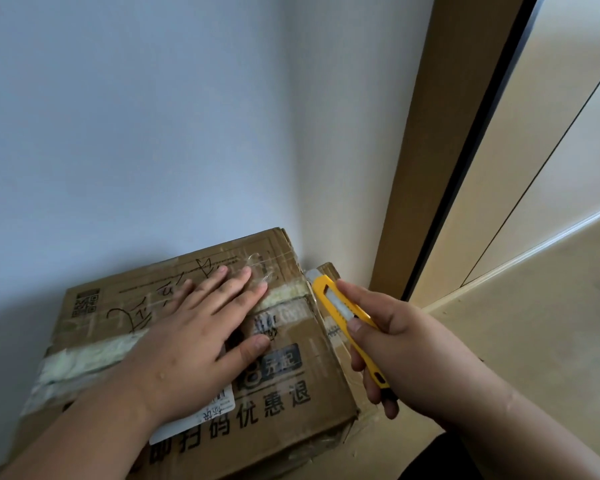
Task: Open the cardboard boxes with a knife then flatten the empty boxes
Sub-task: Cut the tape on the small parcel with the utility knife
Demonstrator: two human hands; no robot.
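The brown rectangular cardboard box (194, 344) is matt, worn paperboard, crossed by glossy, wrinkled translucent plastic tape (84, 358). The yellow utility knife (347, 317) has a smooth plastic casing. The pale wall (153, 133) looks smooth and matt.

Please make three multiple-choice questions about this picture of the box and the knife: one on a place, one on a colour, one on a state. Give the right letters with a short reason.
1. Where does the left hand lie?
A. flat on top of the cardboard box
B. on the wall
C. under the box

2. What colour is the knife body?
A. red
B. yellow
C. green

3. How is the box's top seam?
A. taped shut
B. flaps standing open
C. box flattened

Answers:
1 A, the fingers are spread on the lid.
2 B, the handle in the right hand grip is yellow.
3 A, the tape strip runs unbroken across the closed flaps.
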